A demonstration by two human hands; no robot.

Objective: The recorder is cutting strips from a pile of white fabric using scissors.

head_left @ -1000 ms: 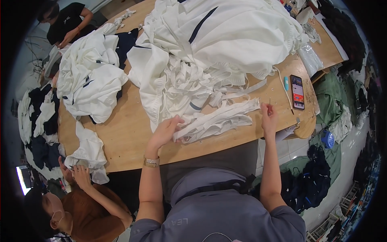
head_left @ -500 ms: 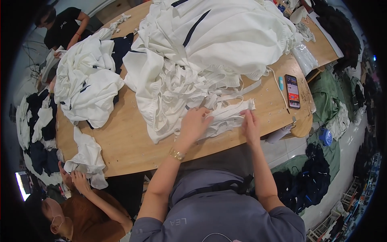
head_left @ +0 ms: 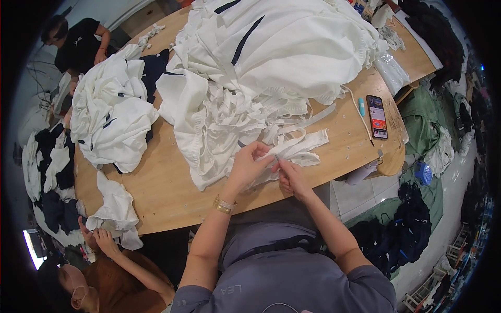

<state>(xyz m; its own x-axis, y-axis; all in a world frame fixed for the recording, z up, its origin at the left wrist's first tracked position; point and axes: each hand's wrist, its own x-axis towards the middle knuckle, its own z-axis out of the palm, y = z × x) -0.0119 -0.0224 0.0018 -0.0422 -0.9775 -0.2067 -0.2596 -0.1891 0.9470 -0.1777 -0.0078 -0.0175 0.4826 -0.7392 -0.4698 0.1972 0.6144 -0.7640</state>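
Both my hands meet at the table's front edge, over the near end of a heap of white fabric strips (head_left: 250, 112). My left hand (head_left: 249, 164) is closed in a pinch on a white strip (head_left: 284, 148). Just right of it, my right hand (head_left: 293, 178) is curled shut, its fingertips close to the left ones. A small greyish bit shows between the fingertips, too small to name. Other white strips (head_left: 313, 142) lie flat just beyond my hands. A white garment (head_left: 188, 125) with gathered edges spreads to the left of the strips.
A large pile of white garments (head_left: 292, 47) with dark trim fills the table's far side; another pile (head_left: 112, 109) lies left. A phone (head_left: 377, 117), a teal-capped tool (head_left: 361, 107) and a white cord (head_left: 360, 115) lie right. Two people work at the left, one handling white cloth (head_left: 117, 208).
My right hand has come left and nearer from the strips' right end to meet my left hand. The left hand's fingers have closed into a pinch. The strips' right end now lies free.
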